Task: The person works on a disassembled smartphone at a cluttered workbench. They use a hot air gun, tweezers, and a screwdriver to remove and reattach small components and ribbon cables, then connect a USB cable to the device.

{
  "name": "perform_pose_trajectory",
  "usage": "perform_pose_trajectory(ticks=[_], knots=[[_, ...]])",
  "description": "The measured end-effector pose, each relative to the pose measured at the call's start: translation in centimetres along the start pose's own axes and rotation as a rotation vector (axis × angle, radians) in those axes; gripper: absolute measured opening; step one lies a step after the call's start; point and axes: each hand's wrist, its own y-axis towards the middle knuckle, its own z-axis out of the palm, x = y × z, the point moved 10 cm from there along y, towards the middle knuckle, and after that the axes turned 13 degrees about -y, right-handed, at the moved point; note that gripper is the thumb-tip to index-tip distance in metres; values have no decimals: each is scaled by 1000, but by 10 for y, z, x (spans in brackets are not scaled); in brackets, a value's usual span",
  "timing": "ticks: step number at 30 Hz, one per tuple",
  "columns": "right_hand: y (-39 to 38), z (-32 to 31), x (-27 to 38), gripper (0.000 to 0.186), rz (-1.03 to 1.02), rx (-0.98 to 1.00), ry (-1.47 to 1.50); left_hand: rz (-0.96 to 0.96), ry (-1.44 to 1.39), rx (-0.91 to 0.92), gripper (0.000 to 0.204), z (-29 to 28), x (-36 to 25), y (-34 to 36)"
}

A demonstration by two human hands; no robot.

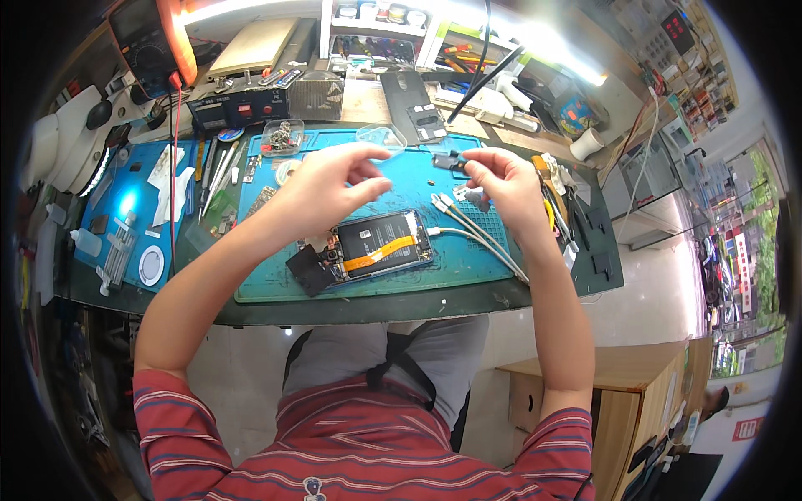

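Note:
An opened smartphone (420,240) lies face down on the blue work mat (276,288), its black battery (376,234) crossed by an orange flex cable (383,253). A white charging cable (458,233) is plugged into its right end, and a black flap-like piece (311,270) sits at its left end. My right hand (507,182) pinches a small dark phone part (449,161) above the mat, between thumb and fingers. Above and left of the phone, my left hand (334,185) hovers with thumb and fingers apart, holding nothing.
A clear box of small screws (282,138) and a clear tray (383,138) stand behind my left hand. Several white cable ends (451,204) lie right of the phone. Pliers and tweezers (555,204) are at the right; a red lead (175,167) hangs from the multimeter (144,42).

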Motion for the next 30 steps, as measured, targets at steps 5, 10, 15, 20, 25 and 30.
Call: perform_pose_trajectory(ticks=[5, 10, 15, 20, 25, 30], knots=[[-30, 11, 28, 17, -60, 15, 18, 33, -247, 118, 38, 34, 9, 35], [-43, 9, 18, 18, -93, -53, -38, -80, -507, 135, 28, 47, 24, 33], [-45, 10, -3, 20, -55, -79, 10, -29, -318, 101, 27, 43, 30, 32], [-60, 4, -8, 21, -34, -163, -73, 105, 79, 134, 22, 37, 16, 21], [-69, 10, -9, 23, -63, -191, -131, 161, 100, 142, 24, 42, 13, 13], [-66, 19, -9, 21, -17, -197, -73, 302, 191, 171, 24, 49, 14, 20]])
